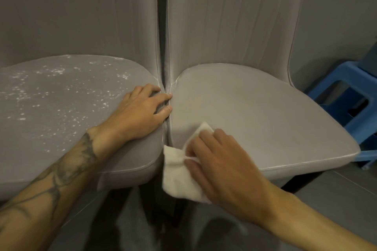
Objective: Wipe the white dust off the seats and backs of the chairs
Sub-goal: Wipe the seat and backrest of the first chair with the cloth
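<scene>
Two grey upholstered chairs stand side by side. The left chair's seat (61, 104) is speckled with white dust, thickest toward its back and left. The right chair's seat (255, 112) looks free of dust, while its back (234, 16) carries a few white flecks near the top right. My left hand (140, 110) lies flat on the right edge of the left seat, fingers reaching into the gap between the chairs. My right hand (220, 165) presses a white cloth (179, 177) against the front left corner of the right seat; part of the cloth hangs over the edge.
A blue plastic stool (346, 104) stands to the right of the right chair, close to its seat. Grey tiled floor (336, 199) shows below and to the right. A grey wall is behind the chairs.
</scene>
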The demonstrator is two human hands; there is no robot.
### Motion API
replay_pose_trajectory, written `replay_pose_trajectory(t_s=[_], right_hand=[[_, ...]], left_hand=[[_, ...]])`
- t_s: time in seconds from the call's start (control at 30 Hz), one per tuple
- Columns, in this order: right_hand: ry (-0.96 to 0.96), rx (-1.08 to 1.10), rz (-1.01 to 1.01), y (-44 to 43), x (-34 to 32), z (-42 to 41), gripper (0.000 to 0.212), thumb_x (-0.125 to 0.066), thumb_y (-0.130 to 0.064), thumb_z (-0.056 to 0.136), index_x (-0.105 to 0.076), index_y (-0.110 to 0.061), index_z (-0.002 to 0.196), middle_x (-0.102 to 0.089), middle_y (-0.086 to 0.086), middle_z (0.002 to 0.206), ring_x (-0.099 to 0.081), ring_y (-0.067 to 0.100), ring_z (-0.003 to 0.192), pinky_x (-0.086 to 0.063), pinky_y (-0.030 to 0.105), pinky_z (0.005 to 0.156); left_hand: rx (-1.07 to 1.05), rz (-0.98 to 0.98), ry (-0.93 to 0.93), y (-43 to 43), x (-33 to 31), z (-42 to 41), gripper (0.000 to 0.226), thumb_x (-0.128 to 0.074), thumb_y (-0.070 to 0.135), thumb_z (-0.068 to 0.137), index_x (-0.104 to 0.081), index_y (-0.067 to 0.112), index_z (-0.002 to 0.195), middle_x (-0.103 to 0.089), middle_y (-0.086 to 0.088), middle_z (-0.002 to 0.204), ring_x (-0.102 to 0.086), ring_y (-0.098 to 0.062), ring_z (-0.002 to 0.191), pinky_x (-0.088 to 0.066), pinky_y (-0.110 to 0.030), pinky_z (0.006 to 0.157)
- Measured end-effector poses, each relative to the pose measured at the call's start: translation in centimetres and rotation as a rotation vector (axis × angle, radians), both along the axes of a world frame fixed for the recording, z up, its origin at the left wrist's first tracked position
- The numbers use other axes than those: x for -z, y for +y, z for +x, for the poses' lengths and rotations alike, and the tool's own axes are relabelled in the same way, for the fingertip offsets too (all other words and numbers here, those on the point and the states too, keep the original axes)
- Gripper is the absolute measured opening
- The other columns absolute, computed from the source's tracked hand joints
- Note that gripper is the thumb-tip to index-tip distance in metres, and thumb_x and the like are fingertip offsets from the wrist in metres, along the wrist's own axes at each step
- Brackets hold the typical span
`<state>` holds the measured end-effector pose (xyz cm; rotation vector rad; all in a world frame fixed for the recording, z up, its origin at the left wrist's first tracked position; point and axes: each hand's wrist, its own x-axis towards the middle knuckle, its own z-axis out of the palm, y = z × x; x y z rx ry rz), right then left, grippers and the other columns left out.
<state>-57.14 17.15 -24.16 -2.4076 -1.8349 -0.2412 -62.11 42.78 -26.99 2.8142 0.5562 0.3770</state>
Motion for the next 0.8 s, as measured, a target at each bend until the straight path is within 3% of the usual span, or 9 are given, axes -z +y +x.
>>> replay_pose_trajectory(t_s=[0.13,0.3,0.43,0.53,0.6,0.73,0.8], right_hand=[[-0.055,0.056,0.082,-2.4,0.3,0.1,0.026,-0.033,-0.040,0.105,-0.053,-0.027,0.096,-0.052,-0.008,0.094,-0.042,0.017,0.078,-0.045,0.036,0.069],[-0.051,0.011,0.144,0.7,1.4,-1.3,0.024,-0.035,-0.040,0.107,-0.052,-0.024,0.102,-0.054,-0.003,0.101,-0.043,0.018,0.083,-0.044,0.037,0.077],[-0.114,-0.005,0.145,-3.2,1.5,1.2,0.026,-0.037,-0.035,0.106,-0.056,-0.022,0.093,-0.052,-0.003,0.093,-0.044,0.021,0.078,-0.042,0.040,0.069],[-0.064,0.070,0.144,-4.6,0.9,1.9,0.024,-0.040,-0.036,0.106,-0.057,-0.025,0.092,-0.050,-0.007,0.093,-0.040,0.016,0.078,-0.040,0.034,0.071],[-0.162,0.041,0.111,-3.0,1.1,0.8,0.021,-0.045,-0.032,0.104,-0.057,-0.022,0.091,-0.053,-0.001,0.092,-0.042,0.022,0.077,-0.041,0.040,0.070],[-0.069,0.021,0.182,-0.9,1.8,-0.5,0.025,-0.036,-0.038,0.107,-0.053,-0.022,0.096,-0.053,-0.001,0.095,-0.041,0.020,0.079,-0.041,0.038,0.073],[-0.138,0.000,0.207,-2.8,1.9,0.9,0.026,-0.040,-0.034,0.106,-0.056,-0.020,0.091,-0.053,-0.001,0.091,-0.042,0.022,0.077,-0.040,0.041,0.069]], left_hand=[[0.010,-0.014,0.008,-0.2,-0.2,-0.3,0.052,-0.041,0.057,0.103,-0.047,0.040,0.151,-0.040,0.004,0.153,-0.032,-0.021,0.142,-0.026,-0.041,0.118],[0.004,-0.010,0.035,-0.9,-0.7,-0.1,0.054,-0.039,0.059,0.101,-0.048,0.039,0.150,-0.039,0.004,0.153,-0.032,-0.022,0.142,-0.027,-0.044,0.118],[0.014,-0.017,0.022,-1.6,-1.0,0.4,0.051,-0.040,0.058,0.099,-0.053,0.037,0.144,-0.041,0.002,0.151,-0.036,-0.023,0.139,-0.029,-0.045,0.117],[0.001,-0.015,-0.013,-2.2,-0.8,0.3,0.045,-0.044,0.051,0.102,-0.054,0.035,0.143,-0.045,0.002,0.146,-0.039,-0.023,0.136,-0.029,-0.045,0.115],[-0.003,-0.010,-0.028,-2.4,-0.7,0.3,0.042,-0.046,0.047,0.103,-0.055,0.034,0.142,-0.046,0.003,0.144,-0.040,-0.023,0.134,-0.029,-0.044,0.115],[-0.002,-0.002,0.004,-2.6,-1.1,0.6,0.044,-0.044,0.049,0.102,-0.054,0.032,0.142,-0.045,0.002,0.145,-0.039,-0.024,0.135,-0.030,-0.046,0.114],[0.008,0.001,0.012,-3.0,-1.4,1.0,0.047,-0.042,0.051,0.101,-0.054,0.029,0.140,-0.046,0.002,0.144,-0.040,-0.025,0.133,-0.031,-0.045,0.112]])
